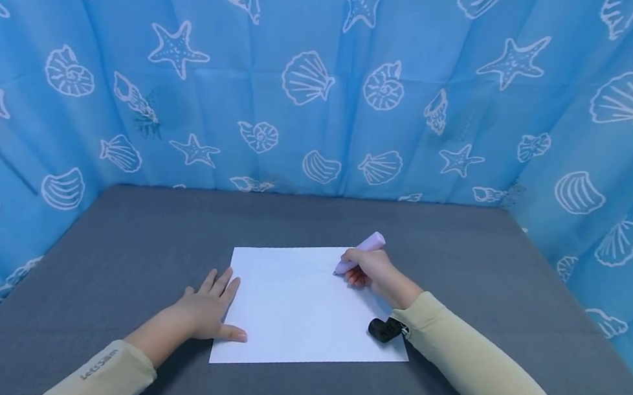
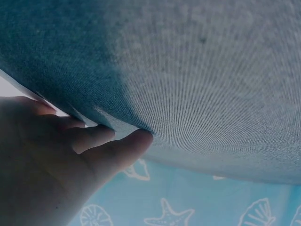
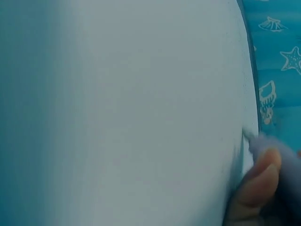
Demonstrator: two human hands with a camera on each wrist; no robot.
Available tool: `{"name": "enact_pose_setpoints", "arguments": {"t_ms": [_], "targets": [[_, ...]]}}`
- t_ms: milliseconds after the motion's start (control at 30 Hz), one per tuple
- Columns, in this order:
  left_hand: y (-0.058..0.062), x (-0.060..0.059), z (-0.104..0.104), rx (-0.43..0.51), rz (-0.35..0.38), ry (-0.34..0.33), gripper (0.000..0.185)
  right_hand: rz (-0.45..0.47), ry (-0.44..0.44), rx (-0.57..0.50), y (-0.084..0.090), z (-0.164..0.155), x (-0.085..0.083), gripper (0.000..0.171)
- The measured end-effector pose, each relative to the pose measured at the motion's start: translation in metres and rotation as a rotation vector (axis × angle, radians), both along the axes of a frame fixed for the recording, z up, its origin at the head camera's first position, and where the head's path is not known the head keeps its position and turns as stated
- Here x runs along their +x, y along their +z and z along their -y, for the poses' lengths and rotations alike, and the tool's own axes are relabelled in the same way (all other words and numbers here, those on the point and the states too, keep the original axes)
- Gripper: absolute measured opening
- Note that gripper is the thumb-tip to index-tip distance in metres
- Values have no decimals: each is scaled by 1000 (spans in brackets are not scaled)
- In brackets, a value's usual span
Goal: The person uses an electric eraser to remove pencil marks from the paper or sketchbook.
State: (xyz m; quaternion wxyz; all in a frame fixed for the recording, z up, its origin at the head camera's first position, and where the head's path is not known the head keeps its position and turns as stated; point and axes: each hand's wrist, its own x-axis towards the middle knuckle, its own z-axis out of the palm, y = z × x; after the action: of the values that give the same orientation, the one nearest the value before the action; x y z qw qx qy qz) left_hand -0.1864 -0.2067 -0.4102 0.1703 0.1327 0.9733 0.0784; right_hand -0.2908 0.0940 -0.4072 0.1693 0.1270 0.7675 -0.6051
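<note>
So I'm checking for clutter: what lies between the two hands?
Head view: only bare white paper lies between the left hand and the right hand gripping the purple marker.

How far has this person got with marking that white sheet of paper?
Set up: the white sheet of paper lies flat on the grey cloth table, with the left hand resting flat on its left edge. In hand: the right hand grips a lilac marker pen, tip on the sheet near its far edge. No marks are visible, so nearly all remains.
</note>
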Motion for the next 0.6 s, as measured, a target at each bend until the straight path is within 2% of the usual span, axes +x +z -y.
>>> {"name": "enact_pose_setpoints", "arguments": {"t_ms": [267, 467, 600], "targets": [[6, 3, -3, -18, 14, 6, 111, 51, 56, -159, 0, -2, 0, 30], [4, 3, -3, -22, -2, 6, 111, 19, 3, -90, 1, 3, 0, 23], [4, 2, -3, -27, -6, 3, 111, 8, 3, -65, 0, 8, 0, 22]]}}
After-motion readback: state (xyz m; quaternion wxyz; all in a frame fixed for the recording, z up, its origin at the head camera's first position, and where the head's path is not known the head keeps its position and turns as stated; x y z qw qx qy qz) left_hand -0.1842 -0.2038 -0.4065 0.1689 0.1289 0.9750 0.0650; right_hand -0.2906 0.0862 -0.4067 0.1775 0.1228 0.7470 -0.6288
